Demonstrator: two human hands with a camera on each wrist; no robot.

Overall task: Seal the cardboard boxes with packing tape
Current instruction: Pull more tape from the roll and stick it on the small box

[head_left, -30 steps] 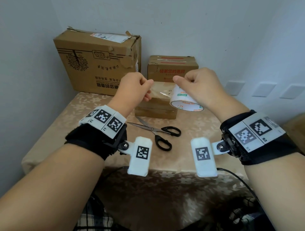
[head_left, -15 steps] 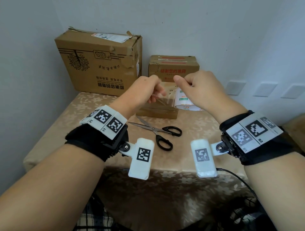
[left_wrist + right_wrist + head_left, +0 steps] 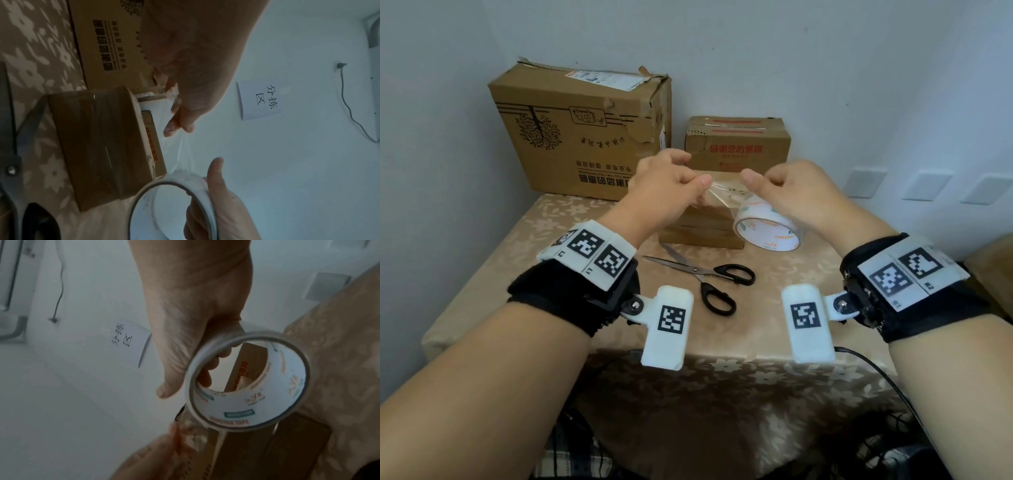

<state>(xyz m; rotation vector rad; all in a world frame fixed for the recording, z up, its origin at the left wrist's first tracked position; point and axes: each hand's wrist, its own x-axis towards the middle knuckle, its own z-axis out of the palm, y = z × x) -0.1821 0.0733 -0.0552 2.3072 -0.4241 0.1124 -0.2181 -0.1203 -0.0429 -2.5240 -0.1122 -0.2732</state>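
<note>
Now:
left hand (image 3: pixel 671 181): fingers pinch clear tape end, pulled further out.
right hand (image 3: pixel 801 195): grips white packing-tape roll (image 3: pixel 767 229).
next: likely small brown cardboard box (image 3: pixel 698 229).

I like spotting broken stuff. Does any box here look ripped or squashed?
Yes. The big box at the back left looks battered: its top right corner is torn and dented, and its front is scuffed. The smaller box beside it has a ragged, peeling tape edge at its top left.

We see bare patterned beige tablecloth (image 3: pixel 517 246) left of the black-handled steel scissors (image 3: pixel 709 277), which lie just before the small flat brown cardboard box (image 3: pixel 702 233). Behind it, two bigger cardboard boxes (image 3: pixel 578 137) block the wall side.
</note>
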